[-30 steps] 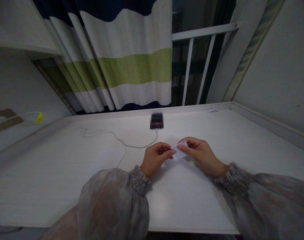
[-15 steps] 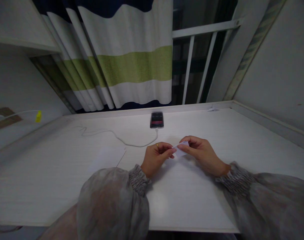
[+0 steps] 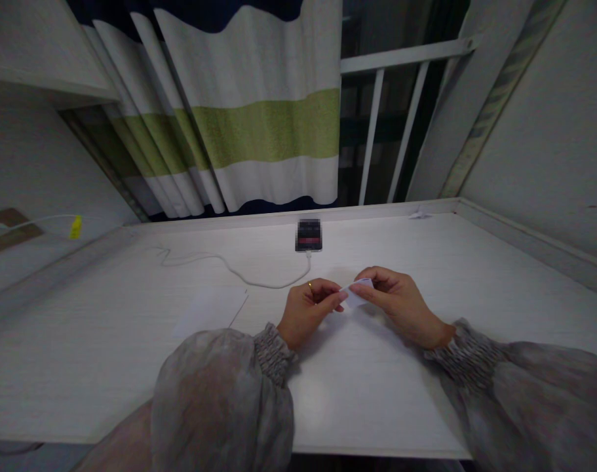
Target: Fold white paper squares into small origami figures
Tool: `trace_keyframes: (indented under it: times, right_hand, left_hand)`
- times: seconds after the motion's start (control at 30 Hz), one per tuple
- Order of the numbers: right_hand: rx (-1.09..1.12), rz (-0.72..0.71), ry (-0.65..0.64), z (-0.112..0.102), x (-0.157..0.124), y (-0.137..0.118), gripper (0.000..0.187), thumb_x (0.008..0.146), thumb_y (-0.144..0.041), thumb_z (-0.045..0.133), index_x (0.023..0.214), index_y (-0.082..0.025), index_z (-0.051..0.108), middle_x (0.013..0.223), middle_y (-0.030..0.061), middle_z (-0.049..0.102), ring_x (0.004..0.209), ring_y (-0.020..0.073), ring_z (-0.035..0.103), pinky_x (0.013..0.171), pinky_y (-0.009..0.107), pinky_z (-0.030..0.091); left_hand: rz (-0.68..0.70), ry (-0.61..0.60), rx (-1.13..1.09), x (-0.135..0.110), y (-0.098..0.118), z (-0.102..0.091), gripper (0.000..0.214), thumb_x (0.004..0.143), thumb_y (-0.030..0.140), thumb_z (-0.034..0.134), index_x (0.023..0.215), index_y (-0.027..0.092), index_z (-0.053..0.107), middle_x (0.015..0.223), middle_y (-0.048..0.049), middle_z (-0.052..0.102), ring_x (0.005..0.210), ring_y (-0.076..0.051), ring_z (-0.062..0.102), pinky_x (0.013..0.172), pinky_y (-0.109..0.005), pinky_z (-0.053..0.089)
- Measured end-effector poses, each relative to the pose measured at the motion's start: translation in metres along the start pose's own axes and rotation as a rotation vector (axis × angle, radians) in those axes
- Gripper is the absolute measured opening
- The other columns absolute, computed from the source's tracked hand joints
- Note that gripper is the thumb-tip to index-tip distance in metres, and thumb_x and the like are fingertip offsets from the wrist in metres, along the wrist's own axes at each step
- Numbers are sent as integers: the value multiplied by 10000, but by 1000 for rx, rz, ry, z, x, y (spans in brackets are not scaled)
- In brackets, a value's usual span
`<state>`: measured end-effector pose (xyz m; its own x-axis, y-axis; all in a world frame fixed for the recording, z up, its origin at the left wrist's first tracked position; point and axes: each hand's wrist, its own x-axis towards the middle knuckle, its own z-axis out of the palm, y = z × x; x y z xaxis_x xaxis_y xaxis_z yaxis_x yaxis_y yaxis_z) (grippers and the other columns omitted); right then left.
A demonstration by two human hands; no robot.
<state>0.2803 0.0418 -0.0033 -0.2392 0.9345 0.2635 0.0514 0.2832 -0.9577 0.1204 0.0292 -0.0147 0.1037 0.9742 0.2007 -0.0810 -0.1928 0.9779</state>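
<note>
A small folded piece of white paper (image 3: 356, 299) is held between both hands, just above the white desk (image 3: 377, 406). My left hand (image 3: 310, 308), with a gold ring on one finger, pinches the paper's left corner between thumb and fingers. From the other side, my right hand (image 3: 401, 305) grips the right part, its thumb lying across the near face. The fingertips hide some of the paper's edges and folds.
Behind the hands a phone (image 3: 308, 236) lies with a white cable (image 3: 249, 282) running left. A flat white sheet (image 3: 212, 308) lies near my left sleeve. Small white scraps (image 3: 420, 214) sit at the back right. A striped curtain (image 3: 269, 131) hangs behind the desk.
</note>
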Motion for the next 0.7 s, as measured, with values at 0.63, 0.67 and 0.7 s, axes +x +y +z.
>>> trace_keyframes:
  times: [0.63, 0.67, 0.7]
  right_hand:
    - [184, 7, 1, -3, 4, 8, 128, 707, -319, 635, 704, -199, 679, 696, -4, 623, 660, 117, 514, 608, 237, 390]
    - [187, 12, 2, -4, 4, 8, 130, 707, -320, 633, 697, -199, 680, 684, -7, 618, 650, 115, 510, 604, 237, 387]
    - [190, 22, 6, -4, 4, 7, 134, 705, -323, 635, 691, -198, 681, 675, -7, 616, 642, 115, 507, 602, 239, 385]
  left_hand:
    - [53, -4, 91, 0, 3, -2, 137, 694, 274, 624, 682, 138, 617, 541, 16, 582, 484, -77, 529, 493, -190, 422]
    - [54, -7, 92, 0, 4, -2, 138, 696, 276, 621, 681, 138, 617, 536, 17, 579, 483, -77, 528, 494, -189, 423]
    - [54, -9, 92, 0, 4, -2, 140, 698, 277, 619, 678, 139, 617, 532, 17, 578, 483, -77, 527, 495, -190, 423]
